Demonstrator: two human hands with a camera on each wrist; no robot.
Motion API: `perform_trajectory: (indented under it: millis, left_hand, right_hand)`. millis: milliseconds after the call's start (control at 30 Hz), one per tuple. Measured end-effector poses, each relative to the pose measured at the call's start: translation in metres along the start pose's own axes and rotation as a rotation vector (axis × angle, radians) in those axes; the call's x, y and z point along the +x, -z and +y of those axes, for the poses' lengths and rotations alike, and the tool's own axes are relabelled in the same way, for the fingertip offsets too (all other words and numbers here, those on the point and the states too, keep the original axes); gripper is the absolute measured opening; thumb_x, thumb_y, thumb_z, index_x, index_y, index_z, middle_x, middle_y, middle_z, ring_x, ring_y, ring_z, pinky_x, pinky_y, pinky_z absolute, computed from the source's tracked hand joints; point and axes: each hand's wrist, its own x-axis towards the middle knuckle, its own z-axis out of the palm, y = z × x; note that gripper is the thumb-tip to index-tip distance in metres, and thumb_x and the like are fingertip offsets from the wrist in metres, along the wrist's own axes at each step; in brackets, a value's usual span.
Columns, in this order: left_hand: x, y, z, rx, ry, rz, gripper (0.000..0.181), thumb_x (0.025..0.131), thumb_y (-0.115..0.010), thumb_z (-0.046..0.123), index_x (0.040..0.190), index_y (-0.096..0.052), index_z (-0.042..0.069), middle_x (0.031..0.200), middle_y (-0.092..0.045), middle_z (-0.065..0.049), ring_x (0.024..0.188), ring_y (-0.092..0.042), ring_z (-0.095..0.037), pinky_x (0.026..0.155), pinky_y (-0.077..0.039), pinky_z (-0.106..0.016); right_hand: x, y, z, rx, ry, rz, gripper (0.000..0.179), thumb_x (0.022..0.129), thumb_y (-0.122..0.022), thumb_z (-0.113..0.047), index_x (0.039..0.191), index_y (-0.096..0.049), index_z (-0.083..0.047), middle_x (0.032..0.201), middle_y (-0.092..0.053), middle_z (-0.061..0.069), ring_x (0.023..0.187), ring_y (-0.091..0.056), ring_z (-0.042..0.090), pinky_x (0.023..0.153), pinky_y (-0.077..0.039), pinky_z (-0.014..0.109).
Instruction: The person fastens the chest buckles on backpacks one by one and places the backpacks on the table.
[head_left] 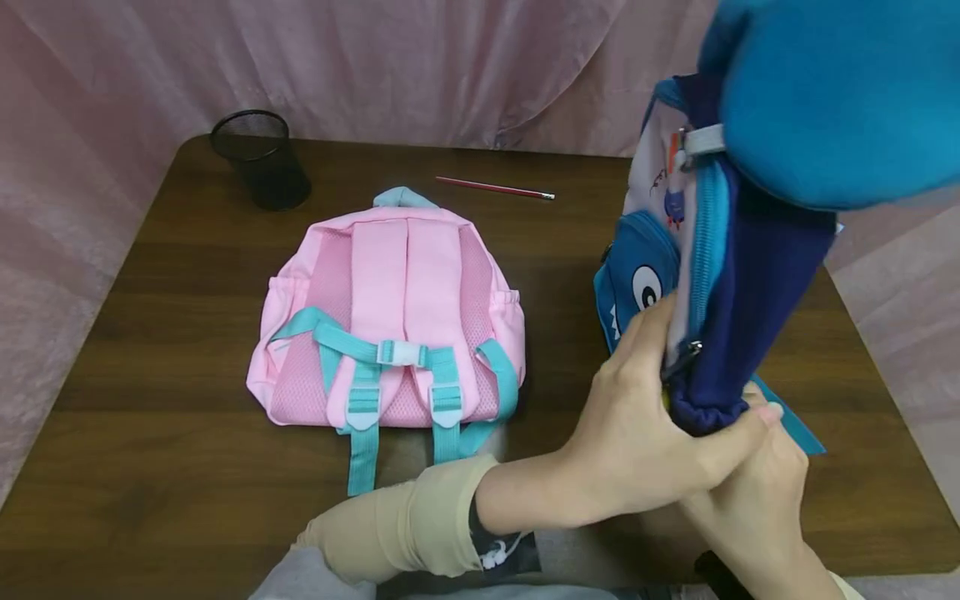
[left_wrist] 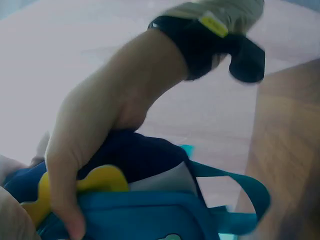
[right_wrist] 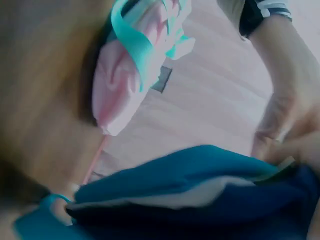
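Observation:
A blue and navy backpack (head_left: 765, 275) with a cartoon eye and teeth on its front pocket (head_left: 630, 267) is held up on the right, zipped side facing me. Its large rounded bright-blue part (head_left: 840, 108) rises close to the head camera. My left hand (head_left: 637, 417) grips the lower end, fingers over the front and thumb across the bottom. Below it, partly hidden, my right hand (head_left: 757, 492) grips the same end. In the left wrist view, right-hand fingers (left_wrist: 65, 190) curl over a wavy yellow piece (left_wrist: 105, 177) along the pocket's edge. A teal strap (left_wrist: 240, 190) loops out there.
A pink backpack (head_left: 405, 275) with teal straps lies left of the hands, strap side up. Behind it a red pencil (head_left: 495, 187) rests on the wooden table (head_left: 150, 400). The black mesh pen cup (head_left: 273, 171) stands at the back left, before a pink curtain (head_left: 412, 75).

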Motion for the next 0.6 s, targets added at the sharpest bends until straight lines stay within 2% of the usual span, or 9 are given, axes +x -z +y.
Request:
perform_trajectory:
  millis: [67, 167, 200, 233, 300, 333, 433, 533, 600]
  left_hand:
    - [0.002, 0.003, -0.006, -0.063, -0.007, 0.098, 0.06, 0.075, -0.072, 0.019, 0.128, -0.045, 0.01, 0.113, -0.058, -0.002, 0.099, -0.054, 0.001, 0.083, -0.046, -0.015]
    - [0.008, 0.013, -0.016, -0.172, 0.01, 0.175, 0.037, 0.081, -0.065, 0.013, 0.116, -0.053, 0.007, 0.1, -0.064, -0.006, 0.088, -0.06, 0.0, 0.076, -0.051, -0.019]
    - [0.01, 0.017, -0.019, -0.212, 0.014, 0.191, 0.032, 0.083, -0.063, 0.012, 0.113, -0.055, 0.005, 0.099, -0.066, -0.009, 0.087, -0.061, -0.002, 0.075, -0.052, -0.021]
    - [0.011, 0.022, -0.023, -0.253, 0.027, 0.195, 0.029, 0.084, -0.062, 0.01, 0.112, -0.055, 0.003, 0.099, -0.066, -0.011, 0.087, -0.062, -0.004, 0.075, -0.052, -0.024]
    - [0.014, 0.03, -0.029, -0.318, 0.031, 0.183, 0.027, 0.084, -0.06, 0.006, 0.11, -0.056, 0.0, 0.101, -0.065, -0.015, 0.089, -0.063, -0.007, 0.078, -0.053, -0.028]
    - [0.015, 0.033, -0.032, -0.344, 0.029, 0.174, 0.027, 0.083, -0.06, 0.005, 0.109, -0.056, -0.001, 0.101, -0.064, -0.017, 0.09, -0.063, -0.008, 0.079, -0.053, -0.029]
    - [0.015, 0.042, -0.039, -0.397, 0.016, 0.142, 0.032, 0.082, -0.059, 0.002, 0.113, -0.055, -0.005, 0.107, -0.062, -0.022, 0.094, -0.062, -0.011, 0.084, -0.051, -0.034]
    - [0.017, 0.05, -0.044, -0.412, -0.023, 0.113, 0.038, 0.08, -0.059, 0.0, 0.116, -0.054, -0.008, 0.111, -0.06, -0.025, 0.099, -0.061, -0.013, 0.089, -0.049, -0.038]
    - [0.019, 0.055, -0.047, -0.42, -0.056, 0.085, 0.039, 0.079, -0.059, -0.001, 0.117, -0.053, -0.011, 0.112, -0.059, -0.028, 0.1, -0.061, -0.014, 0.091, -0.048, -0.04]
  right_hand:
    - [0.008, -0.002, -0.002, 0.054, 0.09, -0.059, 0.048, 0.092, -0.049, -0.037, 0.083, -0.048, 0.01, 0.069, -0.049, 0.018, 0.055, -0.039, 0.024, 0.056, -0.032, 0.026]
    - [0.018, -0.002, -0.001, 0.193, 0.182, -0.145, 0.058, 0.091, -0.052, -0.045, 0.095, -0.051, 0.012, 0.085, -0.055, 0.023, 0.072, -0.047, 0.033, 0.077, -0.035, 0.026]
    - [0.021, 0.0, 0.001, 0.241, 0.207, -0.172, 0.059, 0.09, -0.054, -0.047, 0.097, -0.053, 0.011, 0.09, -0.056, 0.024, 0.079, -0.048, 0.034, 0.083, -0.034, 0.026]
    - [0.025, 0.002, 0.005, 0.281, 0.224, -0.196, 0.059, 0.089, -0.056, -0.048, 0.098, -0.054, 0.01, 0.094, -0.057, 0.023, 0.084, -0.049, 0.031, 0.083, -0.034, 0.026]
    - [0.03, 0.01, 0.013, 0.331, 0.226, -0.237, 0.06, 0.088, -0.058, -0.049, 0.1, -0.057, 0.009, 0.106, -0.056, 0.024, 0.1, -0.05, 0.028, 0.094, -0.032, 0.022]
    - [0.032, 0.014, 0.019, 0.337, 0.221, -0.242, 0.059, 0.088, -0.058, -0.048, 0.101, -0.058, 0.009, 0.11, -0.055, 0.024, 0.106, -0.049, 0.025, 0.096, -0.032, 0.02]
    - [0.034, 0.027, 0.038, 0.333, 0.173, -0.216, 0.06, 0.087, -0.06, -0.047, 0.104, -0.057, 0.011, 0.12, -0.052, 0.024, 0.119, -0.046, 0.021, 0.098, -0.034, 0.018]
    - [0.035, 0.034, 0.057, 0.293, 0.103, -0.12, 0.066, 0.085, -0.062, -0.049, 0.104, -0.055, 0.013, 0.122, -0.052, 0.023, 0.119, -0.047, 0.023, 0.1, -0.034, 0.02]
    - [0.036, 0.036, 0.069, 0.285, 0.052, -0.038, 0.069, 0.082, -0.064, -0.051, 0.103, -0.053, 0.014, 0.121, -0.052, 0.021, 0.119, -0.046, 0.026, 0.104, -0.032, 0.026]
